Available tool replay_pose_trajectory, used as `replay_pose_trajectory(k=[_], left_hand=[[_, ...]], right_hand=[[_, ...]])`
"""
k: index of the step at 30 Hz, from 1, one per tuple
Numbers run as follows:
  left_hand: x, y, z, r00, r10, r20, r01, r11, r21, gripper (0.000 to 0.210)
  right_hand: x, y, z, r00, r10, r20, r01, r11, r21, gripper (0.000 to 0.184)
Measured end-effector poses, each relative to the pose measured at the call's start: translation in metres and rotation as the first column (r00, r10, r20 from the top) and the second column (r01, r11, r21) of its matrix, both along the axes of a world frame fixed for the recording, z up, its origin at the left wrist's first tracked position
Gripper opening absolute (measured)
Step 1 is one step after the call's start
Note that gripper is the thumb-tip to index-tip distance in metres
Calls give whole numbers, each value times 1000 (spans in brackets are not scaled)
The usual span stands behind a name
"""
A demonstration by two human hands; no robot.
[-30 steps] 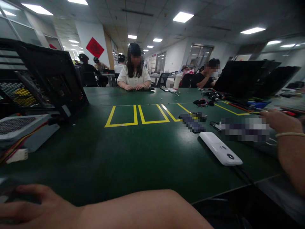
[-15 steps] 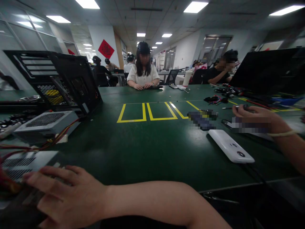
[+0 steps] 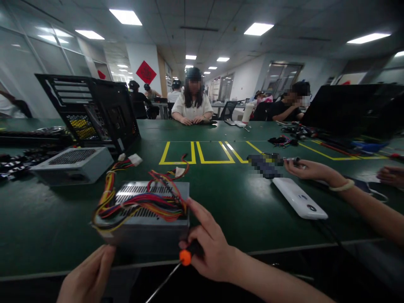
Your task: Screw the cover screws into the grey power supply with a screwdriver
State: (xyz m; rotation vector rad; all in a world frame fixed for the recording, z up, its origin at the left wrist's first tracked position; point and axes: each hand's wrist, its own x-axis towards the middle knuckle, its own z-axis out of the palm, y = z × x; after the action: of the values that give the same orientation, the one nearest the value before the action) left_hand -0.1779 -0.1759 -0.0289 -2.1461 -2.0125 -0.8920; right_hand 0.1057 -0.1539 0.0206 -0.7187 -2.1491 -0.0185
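A grey metal computer power supply (image 3: 148, 237) with a bundle of coloured cables on its vented top sits near the table's front edge. My left hand (image 3: 90, 269) grips its near left corner, fingers pressed together and partly hidden. My right hand (image 3: 210, 242) is closed around a screwdriver (image 3: 185, 257) with an orange collar; the dark handle is mostly covered, and the shaft points down to the left. That hand's forefinger also rests along the power supply's right side.
A second power supply (image 3: 72, 166) and an open black computer case (image 3: 110, 113) stand left. On the right lie a white power bank (image 3: 298, 198) and a blurred phone (image 3: 265, 166). A co-worker's hand (image 3: 303, 169) reaches in from the right. Yellow tape (image 3: 217, 161) marks the green table.
My right hand has come from the far left to the middle with the power supply, and the screwdriver now shows. My left hand has entered view. The co-worker's hand has shifted left.
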Motion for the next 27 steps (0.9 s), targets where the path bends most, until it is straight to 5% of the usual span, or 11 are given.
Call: replay_pose_trajectory(k=[9, 19, 27], left_hand=[[83, 41, 36, 957, -291, -12, 274, 912, -307, 40], [118, 132, 56, 869, -467, 165, 490, 763, -422, 36], [140, 179, 52, 904, -405, 133, 424, 818, -390, 38]], right_hand=[[62, -7, -32, 912, -402, -79, 365, 885, -289, 9], [92, 61, 3, 860, -510, 9, 446, 745, -496, 22], [103, 123, 4, 813, -582, -5, 478, 673, -564, 6]])
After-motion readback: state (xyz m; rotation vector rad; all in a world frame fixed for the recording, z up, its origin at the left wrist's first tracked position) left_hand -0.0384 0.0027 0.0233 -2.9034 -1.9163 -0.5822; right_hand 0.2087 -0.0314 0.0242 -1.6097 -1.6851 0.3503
